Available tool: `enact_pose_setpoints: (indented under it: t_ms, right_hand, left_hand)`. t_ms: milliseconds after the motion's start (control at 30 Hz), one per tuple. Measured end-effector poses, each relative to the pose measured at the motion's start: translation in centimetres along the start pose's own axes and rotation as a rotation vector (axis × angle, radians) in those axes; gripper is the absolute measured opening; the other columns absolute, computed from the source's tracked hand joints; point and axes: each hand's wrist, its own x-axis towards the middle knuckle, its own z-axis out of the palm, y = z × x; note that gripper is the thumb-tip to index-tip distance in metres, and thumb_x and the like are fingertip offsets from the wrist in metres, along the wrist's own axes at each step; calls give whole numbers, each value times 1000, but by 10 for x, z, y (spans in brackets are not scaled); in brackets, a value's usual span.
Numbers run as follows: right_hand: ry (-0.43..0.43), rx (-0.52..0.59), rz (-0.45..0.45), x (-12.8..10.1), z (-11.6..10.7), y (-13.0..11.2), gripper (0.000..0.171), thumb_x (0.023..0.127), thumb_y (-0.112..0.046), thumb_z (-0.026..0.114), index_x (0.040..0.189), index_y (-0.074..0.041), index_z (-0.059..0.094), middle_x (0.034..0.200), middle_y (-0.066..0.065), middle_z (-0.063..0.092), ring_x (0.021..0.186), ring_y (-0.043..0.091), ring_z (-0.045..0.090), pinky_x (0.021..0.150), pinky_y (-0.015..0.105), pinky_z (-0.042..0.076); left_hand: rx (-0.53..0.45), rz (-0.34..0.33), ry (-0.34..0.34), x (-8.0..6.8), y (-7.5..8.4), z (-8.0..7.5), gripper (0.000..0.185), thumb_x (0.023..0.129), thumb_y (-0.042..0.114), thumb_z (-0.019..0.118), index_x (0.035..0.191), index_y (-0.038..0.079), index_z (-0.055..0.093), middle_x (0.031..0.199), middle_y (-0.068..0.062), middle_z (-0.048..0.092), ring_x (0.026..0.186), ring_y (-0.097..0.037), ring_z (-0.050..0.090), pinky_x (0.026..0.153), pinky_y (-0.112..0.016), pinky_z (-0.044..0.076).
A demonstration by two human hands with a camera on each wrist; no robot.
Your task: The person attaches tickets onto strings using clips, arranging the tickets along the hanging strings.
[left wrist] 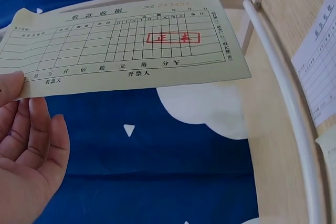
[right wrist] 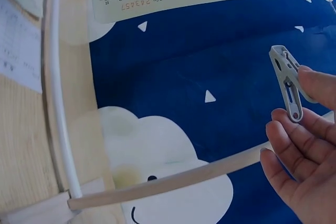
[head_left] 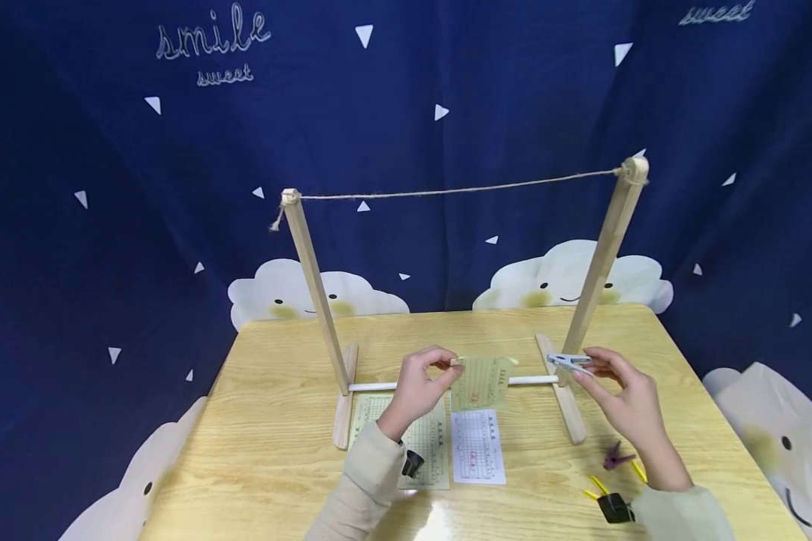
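Note:
My left hand [head_left: 422,385] pinches a thin pale green printed receipt slip [head_left: 482,385] near its corner. Held up off the table, the slip shows a printed grid and a red boxed stamp in the left wrist view. My right hand [head_left: 625,392] pinches a light grey clothespin [right wrist: 287,85] between thumb and fingers, to the right of the slip and apart from it. Above both hands a twine line [head_left: 446,192] is stretched between two wooden posts, and nothing hangs on it.
On the table [head_left: 271,421] lie a white printed sheet [head_left: 477,448] and pale green sheets [head_left: 429,443], partly behind my left arm. A purple clothespin [head_left: 616,456] and yellow clothespins [head_left: 599,485] lie near my right forearm. A white bar [head_left: 372,387] joins the posts low down.

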Motion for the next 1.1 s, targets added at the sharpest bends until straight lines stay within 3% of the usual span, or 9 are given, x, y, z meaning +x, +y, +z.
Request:
enact_pose_setpoints:
  t_ms: [200,500,700,933,1100]
  right_hand:
    - [9,70,-5,9,3,-34,34,63,24,66,94,14,58,76,7,62,74,-7,54,73,7,41]
    - [-4,118,-14,22,9,-34,34,65,23,66,96,14,59,81,-3,61,75,-4,55,74,8,41]
    - [-26,170,-14,31,15,-55,30,69,19,66,98,16,57,82,-1,62,76,-3,54,74,8,41]
    - [-39,158,-14,43,25,-65,29,70,19,65,98,13,60,83,17,61,75,-1,55,70,13,44]
    - [-40,209,-21,50,32,-71,29,71,19,65,99,14,58,85,9,62,75,-1,55,69,11,42]
  left_hand:
    - [6,-8,27,1,2,-11,6,75,-11,64,81,-11,64,74,-20,63,68,-30,59,66,-45,50]
    - [16,-14,77,-2,5,-33,4,76,-11,63,80,-10,64,75,-19,64,68,-29,59,67,-41,50]
    - [48,-8,128,-4,5,-48,4,77,-11,63,81,-11,64,74,-20,63,69,-30,59,66,-41,50]
    - [83,54,194,-1,1,-60,5,73,-15,64,77,-11,64,69,-20,63,64,-32,60,62,-45,50]
    - [71,46,216,2,1,-67,6,73,-17,63,74,-11,63,69,-20,62,63,-28,58,62,-37,50]
